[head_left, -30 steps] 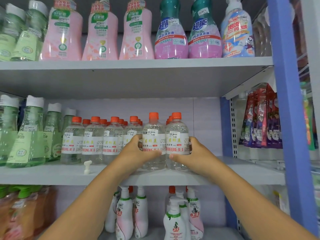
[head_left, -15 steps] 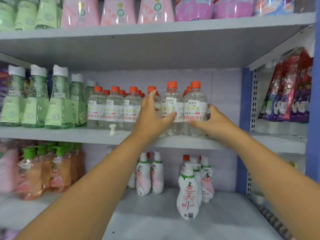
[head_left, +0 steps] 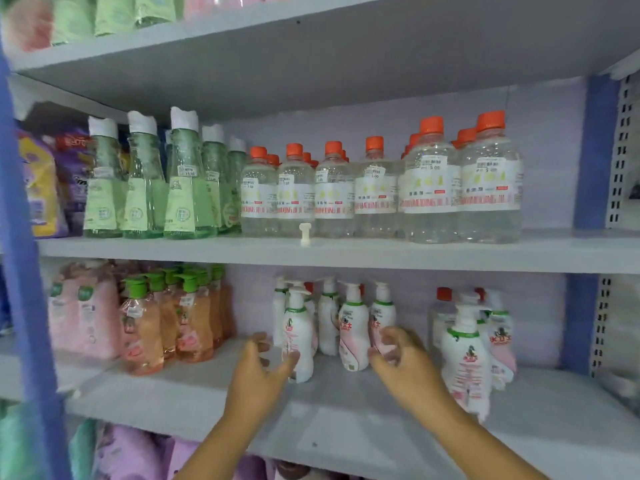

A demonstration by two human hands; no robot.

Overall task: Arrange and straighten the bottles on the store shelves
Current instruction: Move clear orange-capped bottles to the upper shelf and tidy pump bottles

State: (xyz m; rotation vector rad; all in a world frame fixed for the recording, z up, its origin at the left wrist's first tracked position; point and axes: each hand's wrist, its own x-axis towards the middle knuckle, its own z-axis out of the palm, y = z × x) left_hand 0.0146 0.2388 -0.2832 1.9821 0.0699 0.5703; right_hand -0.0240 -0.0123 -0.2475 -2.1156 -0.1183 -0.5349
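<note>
I saw a pale grey painted shelf board [head_left: 346, 427] running directly beneath the left hand [head_left: 256, 375] and the right hand [head_left: 405, 368]. A second grey board [head_left: 450, 258] crossed just above them, and higher still hung the shaded underside of a third [head_left: 346, 64]. Behind the hands stood a flat lilac back panel [head_left: 540, 133]. A blue upright post [head_left: 24, 271] rose far left of the left hand; another blue post [head_left: 594, 157] and a white slotted metal strip [head_left: 621, 161] stood right of the right hand. The light was soft and even.
</note>
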